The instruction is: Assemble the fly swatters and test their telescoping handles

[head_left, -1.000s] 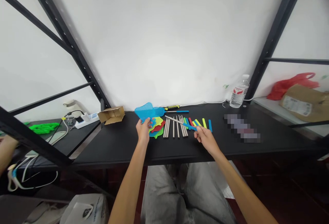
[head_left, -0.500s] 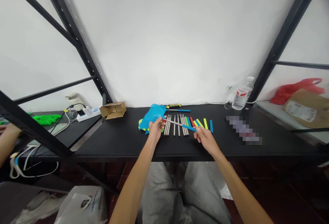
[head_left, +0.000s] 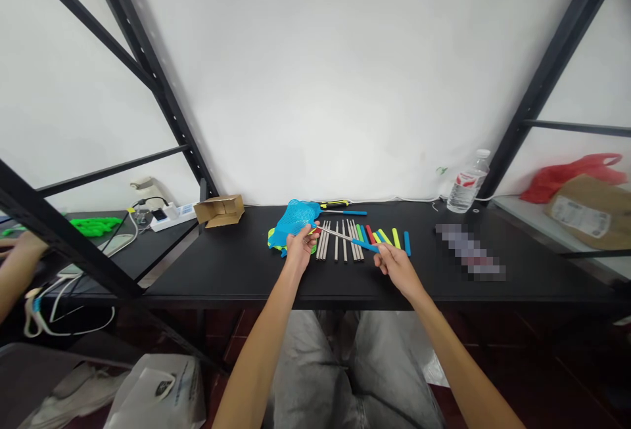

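Observation:
A fly swatter (head_left: pixel 365 245) with a thin metal rod and a blue grip stretches between my hands. My left hand (head_left: pixel 302 245) is closed around the rod's left end, beside perforated blue swatter heads (head_left: pixel 294 219), with yellow-green ones partly showing beneath. Whether the held rod is joined to a blue head is hidden by my fingers. My right hand (head_left: pixel 393 265) pinches the end of the blue grip. Below the rod lie several loose metal rods (head_left: pixel 336 245) side by side. Green, blue, red and yellow grip tubes (head_left: pixel 396 237) lie beyond my right hand.
A yellow-and-black cutter (head_left: pixel 335 204) and a blue-gripped rod (head_left: pixel 352 212) lie at the back. An open cardboard box (head_left: pixel 220 212) stands left, a water bottle (head_left: pixel 467 182) right. Black shelf posts (head_left: pixel 162 87) flank the table. Another person's hand (head_left: pixel 29 245) is at far left.
The view has shifted slightly. Both hands keep hold of the fly swatter in nearly the same place. At far left, the other person's hand has come further into view.

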{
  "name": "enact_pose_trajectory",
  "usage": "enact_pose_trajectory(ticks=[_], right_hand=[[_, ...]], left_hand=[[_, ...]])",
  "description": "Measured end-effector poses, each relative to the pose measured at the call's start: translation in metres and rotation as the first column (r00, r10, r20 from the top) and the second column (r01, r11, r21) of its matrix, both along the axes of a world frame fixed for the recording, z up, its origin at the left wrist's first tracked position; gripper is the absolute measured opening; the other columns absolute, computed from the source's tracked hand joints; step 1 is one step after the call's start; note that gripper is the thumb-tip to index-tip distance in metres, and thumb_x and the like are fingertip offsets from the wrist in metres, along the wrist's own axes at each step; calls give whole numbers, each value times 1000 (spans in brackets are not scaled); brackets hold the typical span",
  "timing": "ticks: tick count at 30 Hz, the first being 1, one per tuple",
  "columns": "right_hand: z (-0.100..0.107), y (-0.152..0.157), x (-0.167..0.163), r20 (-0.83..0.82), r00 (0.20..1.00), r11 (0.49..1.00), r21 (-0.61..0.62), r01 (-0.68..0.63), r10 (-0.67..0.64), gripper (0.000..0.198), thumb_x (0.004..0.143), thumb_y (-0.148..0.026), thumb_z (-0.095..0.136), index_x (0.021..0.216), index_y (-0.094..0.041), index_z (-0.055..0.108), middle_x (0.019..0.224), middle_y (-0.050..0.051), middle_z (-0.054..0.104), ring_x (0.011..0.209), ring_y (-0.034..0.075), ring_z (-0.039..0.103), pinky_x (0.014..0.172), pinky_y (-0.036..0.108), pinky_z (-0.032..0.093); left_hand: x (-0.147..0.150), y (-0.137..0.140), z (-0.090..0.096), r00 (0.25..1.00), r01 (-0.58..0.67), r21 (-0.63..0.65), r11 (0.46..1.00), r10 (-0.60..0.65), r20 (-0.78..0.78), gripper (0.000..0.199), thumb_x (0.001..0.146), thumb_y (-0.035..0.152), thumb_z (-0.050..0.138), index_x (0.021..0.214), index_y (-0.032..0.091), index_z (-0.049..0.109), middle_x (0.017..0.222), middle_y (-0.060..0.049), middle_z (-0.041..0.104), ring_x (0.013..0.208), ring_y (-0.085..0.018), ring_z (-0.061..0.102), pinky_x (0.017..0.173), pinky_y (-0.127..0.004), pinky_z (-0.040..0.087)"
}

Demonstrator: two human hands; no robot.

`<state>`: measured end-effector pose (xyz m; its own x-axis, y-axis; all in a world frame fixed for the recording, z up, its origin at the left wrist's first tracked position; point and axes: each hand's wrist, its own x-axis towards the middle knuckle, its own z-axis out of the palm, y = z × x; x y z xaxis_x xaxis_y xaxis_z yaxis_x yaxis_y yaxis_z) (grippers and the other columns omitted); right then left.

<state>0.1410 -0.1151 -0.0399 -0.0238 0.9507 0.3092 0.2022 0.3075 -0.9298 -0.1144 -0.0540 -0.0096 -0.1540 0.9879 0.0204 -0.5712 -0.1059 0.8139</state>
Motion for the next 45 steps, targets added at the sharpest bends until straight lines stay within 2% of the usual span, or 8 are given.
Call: enact_pose_trajectory(ticks=[4,11,20,25,32,38,45], right_hand=[[0,0,0,-8,1000,1000,-2,0,0,51,94,-63,43,98,-17,63,68,1,59,48,12,45,52,27,39],[-1,1,0,-29,1000,1000,0,-3,3,50,94,-62,43,100,-17,64,67,1,59,47,12,45,51,27,39],[-2,2,-1,-15,1000,1000,3,17,-17,52,93,-64,42,101,-18,64,66,0,59,46,12,45,51,27,40],[0,1,-1,-8,1000,1000,13,13,-13,47,94,-60,43,99,-18,63,67,1,59,47,12,45,51,27,38],[-1,3,1,22,1000,1000,7,3,-3,47,95,-58,42,106,-17,62,68,1,59,47,13,46,52,28,38],[2,1,1,72,997,1000,-15,20,-19,48,95,-60,40,96,-17,64,63,0,58,45,14,47,52,28,39],[4,1,2,58,998,999,-42,-27,29,53,97,-60,37,90,-16,65,59,-1,55,44,11,43,49,26,36]], left_hand=[[0,1,-1,1000,2,8,1000,-2,18,17,74,24,78,79,12,68,95,-12,76,61,-9,67,50,-17,49],[0,0,-1,999,22,1,1000,-22,45,15,75,22,77,81,11,69,103,-12,76,58,-9,66,48,-17,50],[1,-5,2,999,47,29,998,-47,5,25,69,27,82,84,11,71,111,-13,74,58,-7,64,50,-17,50],[5,-7,3,998,44,52,998,-41,-56,29,64,31,86,80,11,70,101,-12,76,52,-6,60,48,-19,48],[8,-6,0,992,82,77,994,-73,-105,32,63,36,86,68,11,67,93,-12,77,41,-3,49,41,-19,41],[8,0,-7,984,112,101,989,-96,-152,35,65,41,85,63,13,63,77,-8,75,37,-1,39,38,-18,34],[9,-5,-2,980,169,137,976,-152,-130,34,69,41,83,66,13,65,103,-13,76,37,1,37,37,-19,35]])
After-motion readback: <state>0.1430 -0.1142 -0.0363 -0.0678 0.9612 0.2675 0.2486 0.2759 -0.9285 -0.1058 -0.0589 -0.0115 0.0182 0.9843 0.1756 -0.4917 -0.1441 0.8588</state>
